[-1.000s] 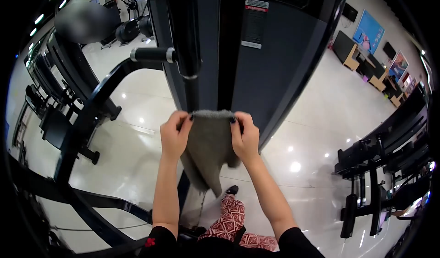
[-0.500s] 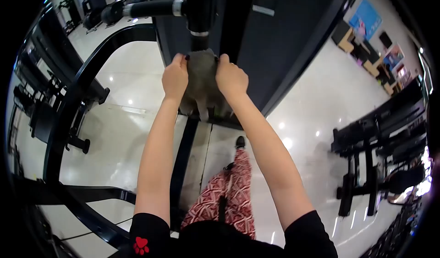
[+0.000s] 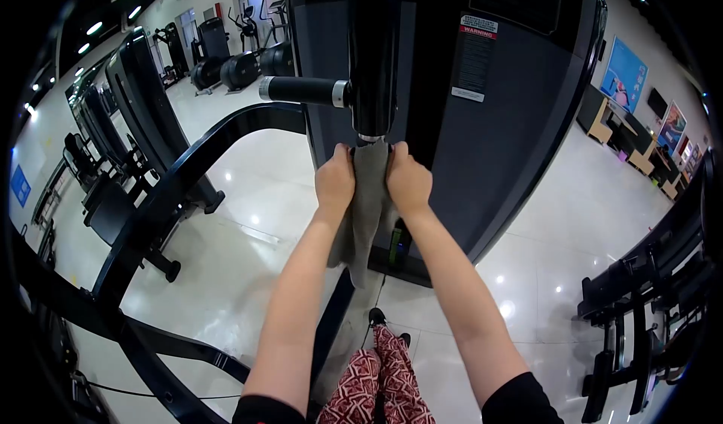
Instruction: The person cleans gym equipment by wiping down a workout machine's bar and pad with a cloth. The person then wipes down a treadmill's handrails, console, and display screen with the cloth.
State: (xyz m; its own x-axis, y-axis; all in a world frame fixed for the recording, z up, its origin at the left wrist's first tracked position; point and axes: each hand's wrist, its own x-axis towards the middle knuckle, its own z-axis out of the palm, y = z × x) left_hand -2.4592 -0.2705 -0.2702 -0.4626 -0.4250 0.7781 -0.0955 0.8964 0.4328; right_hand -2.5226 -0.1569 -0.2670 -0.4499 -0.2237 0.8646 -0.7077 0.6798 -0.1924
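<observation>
A grey cloth hangs between my two hands, just under the lower end of a black upright machine post. My left hand is closed on the cloth's upper left edge. On the other side, my right hand grips its upper right edge. The cloth is bunched into narrow folds, and its lower end dangles above the floor. Its top lies against or very near the post's end; exact contact is hard to tell.
A black handle juts left from the post. The dark machine cabinet with a warning label stands ahead. A curved black frame runs along the left. More gym machines stand at the right, and desks farther back.
My hands first moved forward with the cloth, drawing closer together. The cloth, earlier spread wide, is now narrow and folded below the post. The view has tilted back up.
</observation>
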